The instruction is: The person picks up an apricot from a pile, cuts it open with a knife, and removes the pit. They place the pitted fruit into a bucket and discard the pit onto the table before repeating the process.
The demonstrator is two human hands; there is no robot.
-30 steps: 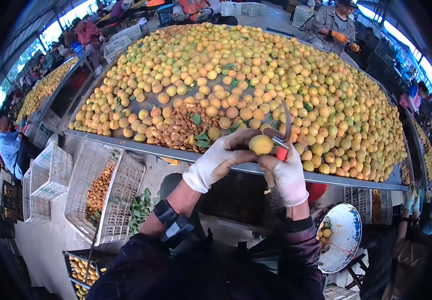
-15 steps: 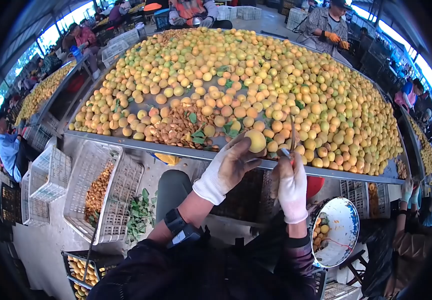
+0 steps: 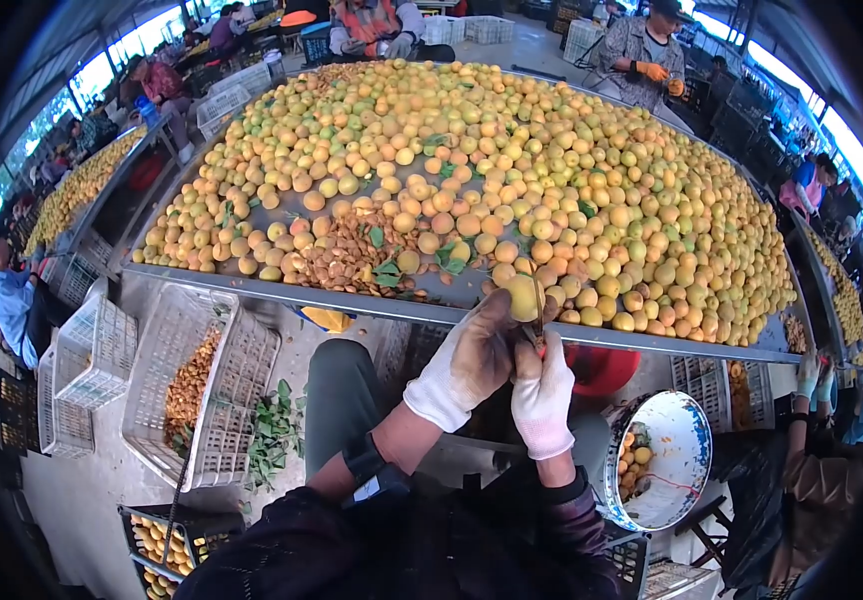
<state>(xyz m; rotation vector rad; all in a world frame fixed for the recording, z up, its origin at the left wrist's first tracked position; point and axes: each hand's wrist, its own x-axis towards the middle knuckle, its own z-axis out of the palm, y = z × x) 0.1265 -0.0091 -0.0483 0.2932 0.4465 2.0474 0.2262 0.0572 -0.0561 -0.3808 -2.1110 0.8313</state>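
Observation:
My left hand [image 3: 467,365], in a stained white glove, grips a yellow-green apricot [image 3: 525,298] just over the near edge of the metal table [image 3: 352,302]. Close beside it on the right, my gloved right hand [image 3: 542,390] is closed on a thin knife [image 3: 539,325], its blade upright against the fruit's right side. The fingers partly hide the handle. Behind both hands a broad heap of apricots [image 3: 592,170] covers much of the table. A pile of brown pits [image 3: 349,252] and some green leaves lie near its front edge.
White crates [image 3: 242,400] stand on the floor at left, one holding brown pieces, with leaves [image 3: 274,430] alongside. A paint-worn bucket [image 3: 677,460] with fruit stands at right, near a red basin [image 3: 602,368]. Several people sit around this table and others.
My right hand has moved left, bringing the knife against the apricot. My left hand has shifted slightly right with the fruit. The view has shifted a little.

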